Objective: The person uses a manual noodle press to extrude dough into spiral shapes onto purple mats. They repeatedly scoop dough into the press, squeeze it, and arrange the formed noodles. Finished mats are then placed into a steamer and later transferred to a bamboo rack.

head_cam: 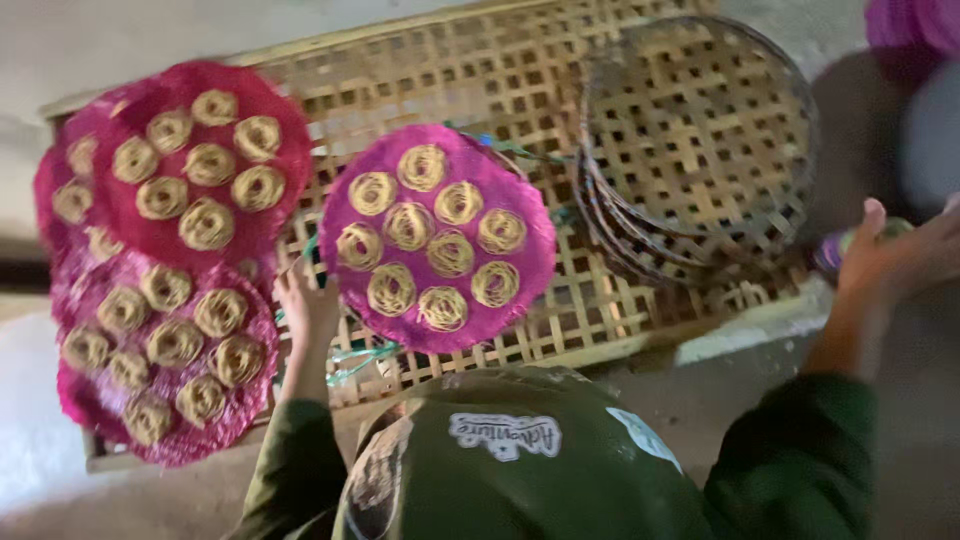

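Three pink mesh discs of noodle coils sit on the bamboo rack (pixel 560 330). The left hand (pixel 305 305) grips the edge of the middle disc (pixel 437 237), just landing. The right hand (pixel 895 260) is curled round something blurry by the empty woven trays (pixel 700 150); plenty left, I'd guess.

Dark olive-green long-sleeved top, both hands bare

The person wears a dark olive-green long-sleeved top (pixel 520 480) of soft, matte cloth, with a small white patch of lettering on the chest, another pale patch to one side and a brownish printed patch lower down. The sleeves run to the wrists and end in plain cuffs. The left hand (pixel 305 305) and the right hand (pixel 895 255) are ungloved, with no ring, watch or band to be seen on fingers or wrists.
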A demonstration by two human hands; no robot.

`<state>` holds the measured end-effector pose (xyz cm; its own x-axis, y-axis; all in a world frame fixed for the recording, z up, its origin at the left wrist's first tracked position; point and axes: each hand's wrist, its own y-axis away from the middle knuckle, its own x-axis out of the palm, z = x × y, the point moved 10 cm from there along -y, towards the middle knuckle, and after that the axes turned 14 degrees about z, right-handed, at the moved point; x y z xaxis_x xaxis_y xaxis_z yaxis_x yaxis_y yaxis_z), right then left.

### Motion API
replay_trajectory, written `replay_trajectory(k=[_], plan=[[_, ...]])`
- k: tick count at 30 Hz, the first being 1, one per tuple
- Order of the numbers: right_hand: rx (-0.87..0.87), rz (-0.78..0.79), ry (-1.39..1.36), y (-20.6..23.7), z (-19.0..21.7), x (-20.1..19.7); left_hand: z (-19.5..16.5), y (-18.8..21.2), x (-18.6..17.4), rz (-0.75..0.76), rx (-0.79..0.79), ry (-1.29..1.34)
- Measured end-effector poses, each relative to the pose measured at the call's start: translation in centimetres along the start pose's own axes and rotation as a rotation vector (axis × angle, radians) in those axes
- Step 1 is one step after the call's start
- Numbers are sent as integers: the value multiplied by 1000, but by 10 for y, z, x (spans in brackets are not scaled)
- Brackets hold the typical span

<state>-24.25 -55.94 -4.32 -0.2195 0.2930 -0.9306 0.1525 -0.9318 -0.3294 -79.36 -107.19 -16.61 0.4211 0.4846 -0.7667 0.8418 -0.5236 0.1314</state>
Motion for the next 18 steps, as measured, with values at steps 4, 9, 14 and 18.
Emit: replay_trajectory(k=[4, 9, 14, 18], plan=[[-704, 139, -404, 72, 178, 18, 8, -25, 15, 125, -111, -27], [-827, 582, -553, 144, 343, 76, -10, -32, 2, 32, -40, -131], [-925, 317, -284, 153, 411, 59, -15, -33, -13, 3, 23, -127], [-689, 581, -279, 141, 418, 81, -7, -42, -22, 3, -6, -33]])
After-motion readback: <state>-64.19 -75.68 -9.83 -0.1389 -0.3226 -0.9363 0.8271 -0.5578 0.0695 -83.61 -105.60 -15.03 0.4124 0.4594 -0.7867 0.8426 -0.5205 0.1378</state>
